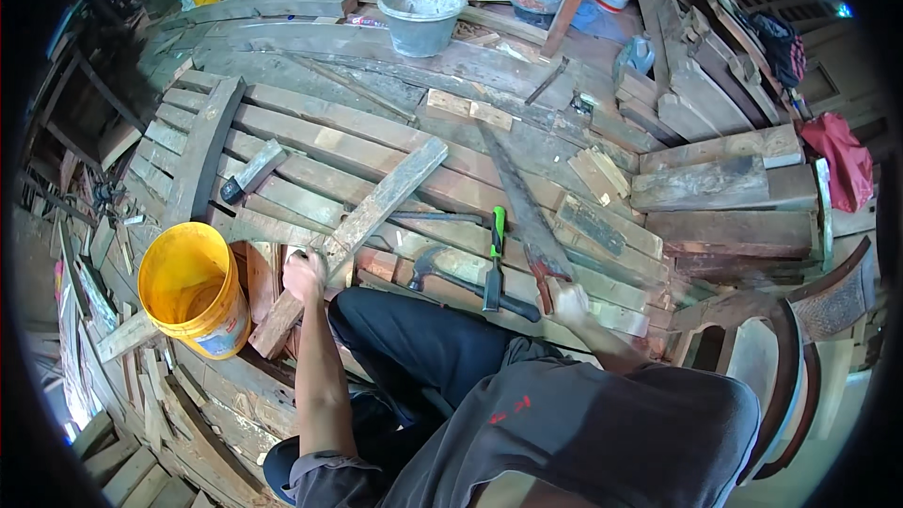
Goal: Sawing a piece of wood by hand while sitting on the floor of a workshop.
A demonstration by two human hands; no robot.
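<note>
Looking down, I see my left hand (303, 275) closed on the near part of a long weathered plank (362, 228) that runs diagonally toward the far right across the floor of old boards (310, 136). My right hand (567, 301) grips the handle of a rusty handsaw (522, 207) — its blade stretches away from me. Between my hands lie a claw hammer (466, 280) and a green-handled chisel (495, 259), just beside each other. A yellow bucket (193, 287) stands near left, touching the plank's near end — a grey bucket (420, 17) sits far off.
</note>
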